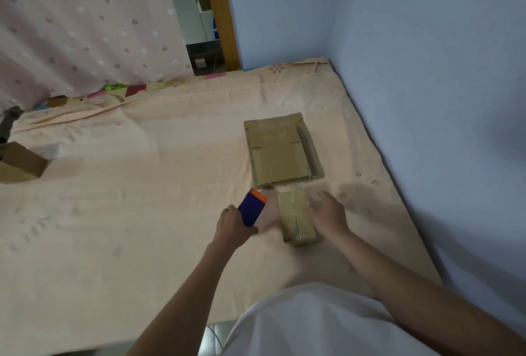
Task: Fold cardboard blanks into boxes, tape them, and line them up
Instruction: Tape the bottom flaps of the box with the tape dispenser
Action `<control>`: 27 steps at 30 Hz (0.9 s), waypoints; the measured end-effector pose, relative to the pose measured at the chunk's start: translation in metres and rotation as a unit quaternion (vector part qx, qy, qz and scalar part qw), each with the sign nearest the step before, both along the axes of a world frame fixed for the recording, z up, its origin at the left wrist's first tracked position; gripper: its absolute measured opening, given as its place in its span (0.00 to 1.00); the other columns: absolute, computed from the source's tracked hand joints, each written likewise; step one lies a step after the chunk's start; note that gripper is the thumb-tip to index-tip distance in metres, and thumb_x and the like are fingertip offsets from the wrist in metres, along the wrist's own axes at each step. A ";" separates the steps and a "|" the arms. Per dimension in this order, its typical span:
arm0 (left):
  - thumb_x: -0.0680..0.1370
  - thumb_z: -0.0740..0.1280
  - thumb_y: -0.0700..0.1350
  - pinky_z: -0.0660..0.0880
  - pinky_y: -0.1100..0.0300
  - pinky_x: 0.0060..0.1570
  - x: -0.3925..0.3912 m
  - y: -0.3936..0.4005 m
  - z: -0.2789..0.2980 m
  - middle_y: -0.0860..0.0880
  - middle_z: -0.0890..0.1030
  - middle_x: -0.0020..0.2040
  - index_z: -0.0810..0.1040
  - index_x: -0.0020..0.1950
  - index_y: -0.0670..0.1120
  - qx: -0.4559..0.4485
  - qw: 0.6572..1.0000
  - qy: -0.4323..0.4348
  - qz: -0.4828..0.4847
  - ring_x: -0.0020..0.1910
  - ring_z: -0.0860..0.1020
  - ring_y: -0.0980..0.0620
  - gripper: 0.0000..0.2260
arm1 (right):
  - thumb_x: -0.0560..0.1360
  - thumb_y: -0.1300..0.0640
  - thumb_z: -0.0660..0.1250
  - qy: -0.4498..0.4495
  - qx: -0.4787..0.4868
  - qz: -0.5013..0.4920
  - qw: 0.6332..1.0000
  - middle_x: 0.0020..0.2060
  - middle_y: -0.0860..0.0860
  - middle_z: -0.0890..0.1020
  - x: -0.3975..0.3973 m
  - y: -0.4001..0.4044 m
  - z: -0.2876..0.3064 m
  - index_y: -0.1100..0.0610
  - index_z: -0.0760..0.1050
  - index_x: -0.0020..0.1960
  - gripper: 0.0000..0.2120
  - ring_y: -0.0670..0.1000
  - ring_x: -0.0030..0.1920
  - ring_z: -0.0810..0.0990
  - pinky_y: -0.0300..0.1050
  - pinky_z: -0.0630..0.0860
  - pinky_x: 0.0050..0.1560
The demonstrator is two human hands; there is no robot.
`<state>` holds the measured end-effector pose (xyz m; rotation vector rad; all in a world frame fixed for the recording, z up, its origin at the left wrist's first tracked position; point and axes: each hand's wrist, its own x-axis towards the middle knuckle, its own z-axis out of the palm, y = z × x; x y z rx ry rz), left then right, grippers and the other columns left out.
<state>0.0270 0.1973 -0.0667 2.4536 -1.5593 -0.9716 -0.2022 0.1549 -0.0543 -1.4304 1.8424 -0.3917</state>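
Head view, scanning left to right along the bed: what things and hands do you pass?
Folded box at the left edge → left hand gripping the blue-and-orange tool → taped box → right hand.

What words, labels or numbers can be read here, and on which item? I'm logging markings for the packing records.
None can be read.
Taped box: faint marks along its seam, too blurred to read.
Flat cardboard blanks: no print visible.
Blue and orange tool in the left hand: no lettering visible.
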 end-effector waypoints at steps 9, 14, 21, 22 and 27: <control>0.71 0.76 0.46 0.76 0.63 0.36 0.033 0.011 0.015 0.49 0.77 0.49 0.69 0.55 0.45 0.004 0.999 0.046 -0.001 0.44 0.76 0.55 0.20 | 0.80 0.64 0.61 -0.065 -0.159 -0.034 0.985 0.43 0.56 0.84 0.022 -0.013 0.020 0.62 0.81 0.54 0.10 0.56 0.45 0.82 0.44 0.75 0.45; 0.71 0.77 0.45 0.72 0.70 0.36 0.044 0.017 0.044 0.56 0.77 0.46 0.70 0.56 0.49 -0.036 0.992 0.101 -0.064 0.45 0.77 0.57 0.20 | 0.80 0.58 0.63 -0.117 -0.059 -0.002 0.991 0.45 0.49 0.85 0.043 -0.016 0.028 0.56 0.82 0.49 0.09 0.48 0.48 0.82 0.39 0.78 0.50; 0.70 0.78 0.45 0.75 0.71 0.38 0.054 0.019 0.065 0.59 0.78 0.48 0.70 0.57 0.51 -0.040 0.979 0.138 -0.142 0.47 0.79 0.57 0.22 | 0.82 0.52 0.65 -0.334 0.208 -0.051 0.918 0.50 0.58 0.85 0.050 -0.020 0.030 0.61 0.77 0.60 0.14 0.55 0.49 0.86 0.50 0.84 0.50; 0.70 0.78 0.45 0.74 0.71 0.37 0.054 0.019 0.067 0.59 0.77 0.48 0.70 0.57 0.51 -0.039 0.978 0.140 -0.149 0.47 0.79 0.57 0.23 | 0.82 0.53 0.65 -0.364 0.229 -0.052 0.901 0.50 0.59 0.85 0.049 -0.019 0.032 0.61 0.76 0.61 0.14 0.56 0.49 0.87 0.49 0.84 0.48; 0.70 0.78 0.44 0.76 0.71 0.40 0.057 0.020 0.069 0.56 0.79 0.51 0.71 0.59 0.50 -0.044 0.972 0.147 -0.177 0.49 0.79 0.57 0.23 | 0.81 0.57 0.66 -0.422 0.272 -0.055 0.863 0.51 0.62 0.85 0.045 -0.019 0.031 0.61 0.75 0.64 0.13 0.57 0.51 0.86 0.51 0.84 0.48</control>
